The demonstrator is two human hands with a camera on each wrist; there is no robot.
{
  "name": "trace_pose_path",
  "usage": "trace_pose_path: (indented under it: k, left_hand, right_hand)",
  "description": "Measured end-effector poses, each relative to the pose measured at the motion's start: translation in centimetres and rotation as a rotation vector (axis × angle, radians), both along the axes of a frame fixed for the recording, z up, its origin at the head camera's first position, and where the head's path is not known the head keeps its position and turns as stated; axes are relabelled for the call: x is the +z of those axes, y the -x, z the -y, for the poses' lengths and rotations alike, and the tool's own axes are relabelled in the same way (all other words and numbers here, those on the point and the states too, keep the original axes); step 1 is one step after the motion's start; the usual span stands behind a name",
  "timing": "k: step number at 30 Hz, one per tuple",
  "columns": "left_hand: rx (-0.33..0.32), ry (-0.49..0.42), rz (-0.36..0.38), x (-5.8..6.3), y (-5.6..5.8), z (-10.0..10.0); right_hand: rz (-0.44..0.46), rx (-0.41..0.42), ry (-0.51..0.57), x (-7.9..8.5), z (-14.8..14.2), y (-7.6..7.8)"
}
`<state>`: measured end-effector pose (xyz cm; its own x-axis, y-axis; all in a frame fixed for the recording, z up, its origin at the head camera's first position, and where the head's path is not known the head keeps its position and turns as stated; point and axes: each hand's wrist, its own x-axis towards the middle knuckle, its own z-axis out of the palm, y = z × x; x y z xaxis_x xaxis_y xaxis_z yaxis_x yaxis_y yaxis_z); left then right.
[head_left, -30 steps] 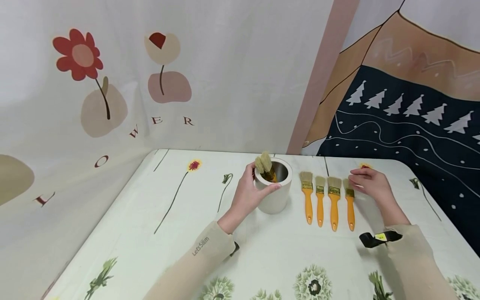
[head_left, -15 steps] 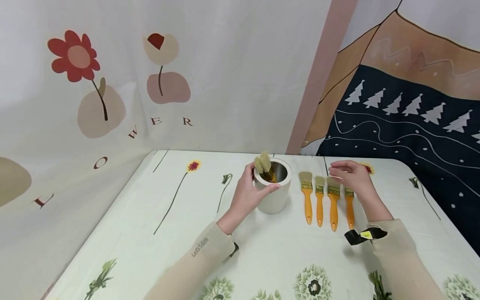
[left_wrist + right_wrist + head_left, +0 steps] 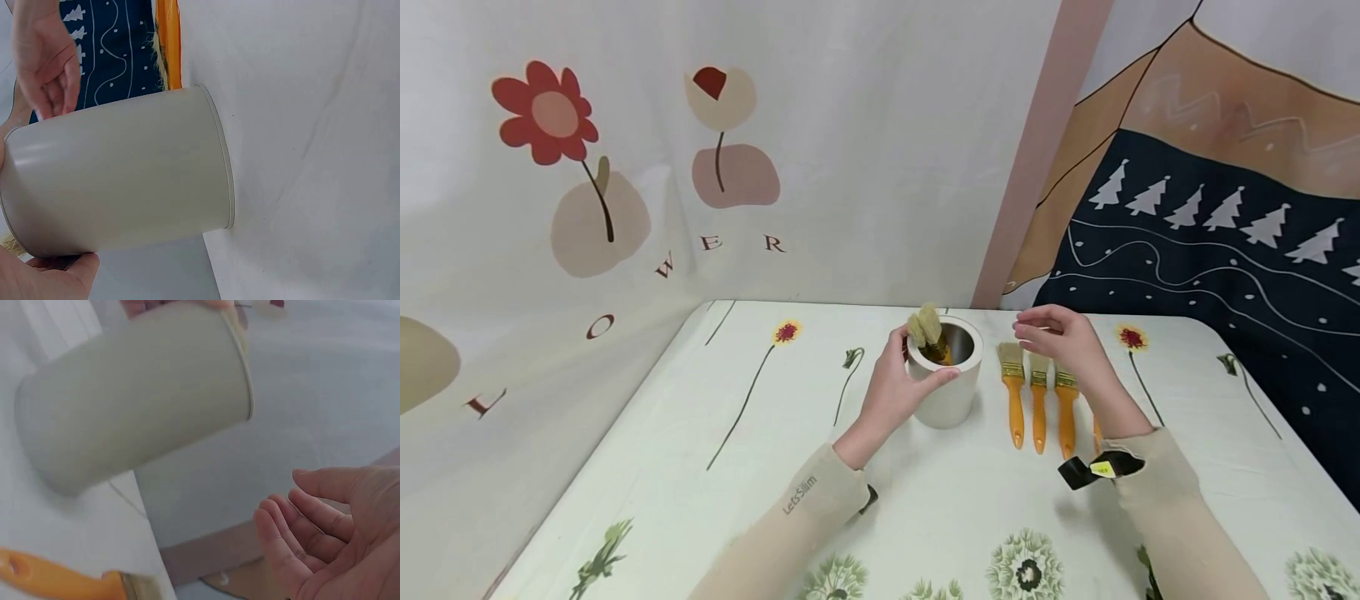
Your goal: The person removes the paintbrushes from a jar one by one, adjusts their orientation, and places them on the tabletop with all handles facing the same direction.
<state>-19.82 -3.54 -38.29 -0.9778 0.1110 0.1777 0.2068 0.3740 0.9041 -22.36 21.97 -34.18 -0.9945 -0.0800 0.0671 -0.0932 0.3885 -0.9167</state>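
My left hand (image 3: 904, 383) grips the upper part of a white cylindrical canister (image 3: 951, 404), its thumb along the near side of the rim. Inside, paintbrushes (image 3: 928, 327) stand bristles up, leaning toward the left wall. Bare, loosely bent fingers show on my right hand (image 3: 1060, 337), which hovers over the bristle ends of the brushes lying right of the canister. The leftmost lying paintbrush (image 3: 1013, 392) has an orange handle pointing toward me. In the right wrist view, the right hand (image 3: 325, 531) holds nothing and is apart from the canister (image 3: 137, 394).
Beside the leftmost brush lie a narrower paintbrush (image 3: 1039, 408) and a wider paintbrush (image 3: 1066, 417); the rightmost is mostly hidden behind my right wrist. A flower-print cloth covers the table (image 3: 760, 500). Behind the table's far edge hangs a printed curtain (image 3: 865, 167).
My right hand has moved left, from the rightmost lying brush across the row toward the canister. The left hand and the canister have stayed in place.
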Motion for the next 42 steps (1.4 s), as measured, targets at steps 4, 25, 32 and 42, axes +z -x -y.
trace_pose_path:
  k: [4, 25, 32, 42]
  left_hand:
    - [0.003, -0.005, 0.001, 0.0, 0.0, -0.1]
    - [-0.02, -0.026, -0.033, -0.3, 0.1, -0.2]
    - [-0.016, -0.027, -0.05, -0.4, 0.1, 0.1]
    - [-0.02, -0.029, -0.05, -0.5, 0.3, 0.2]
  right_hand:
    - [-0.022, 0.036, 0.003, 0.7, 1.3, -0.3]
    - [-0.095, 0.121, -0.143, 1.5, 7.2, -0.6]
    - [-0.049, 0.153, -0.272, 1.8, 8.8, -0.1]
    - [-0.12, 0.158, -0.458, 1.7, 10.0, -0.1]
